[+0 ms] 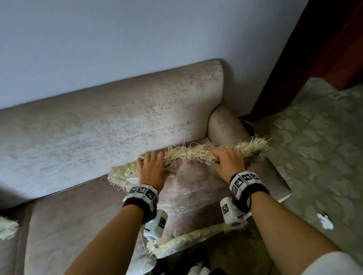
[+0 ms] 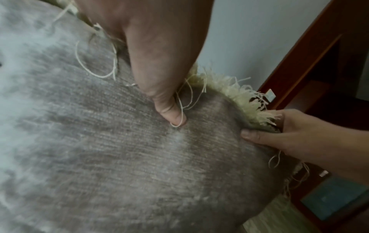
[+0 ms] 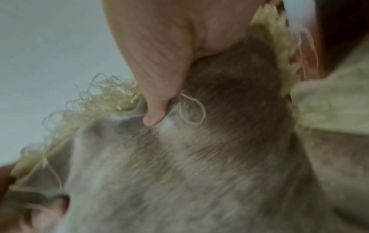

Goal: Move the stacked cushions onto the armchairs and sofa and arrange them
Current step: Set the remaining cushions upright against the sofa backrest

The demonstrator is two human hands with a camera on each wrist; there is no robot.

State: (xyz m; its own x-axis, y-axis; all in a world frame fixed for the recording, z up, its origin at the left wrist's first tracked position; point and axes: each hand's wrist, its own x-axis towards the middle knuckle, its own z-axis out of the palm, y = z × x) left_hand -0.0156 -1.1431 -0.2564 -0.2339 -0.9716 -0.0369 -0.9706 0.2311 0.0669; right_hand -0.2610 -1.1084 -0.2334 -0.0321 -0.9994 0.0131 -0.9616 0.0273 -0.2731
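Observation:
A taupe cushion [image 1: 191, 199] with a cream fringe lies at the right end of the beige sofa [image 1: 94, 126], beside its armrest [image 1: 224, 123]. My left hand [image 1: 151, 167] grips the cushion's far fringed edge, fingers over the top and thumb pressed into the face. My right hand [image 1: 228, 161] grips the same edge further right. The left wrist view shows the left thumb [image 2: 171, 110] dug into the fabric [image 2: 119, 149] and the right hand [image 2: 299, 138] pinching the fringe. The right wrist view shows the right thumb [image 3: 157, 100] pressed into the cushion [image 3: 189, 165].
Another fringed cushion [image 1: 0, 227] pokes in at the far left on the sofa. A patterned green carpet [image 1: 327, 148] lies to the right, with a dark red wooden door frame [image 1: 330, 41] behind it. The pale wall [image 1: 126, 33] backs the sofa.

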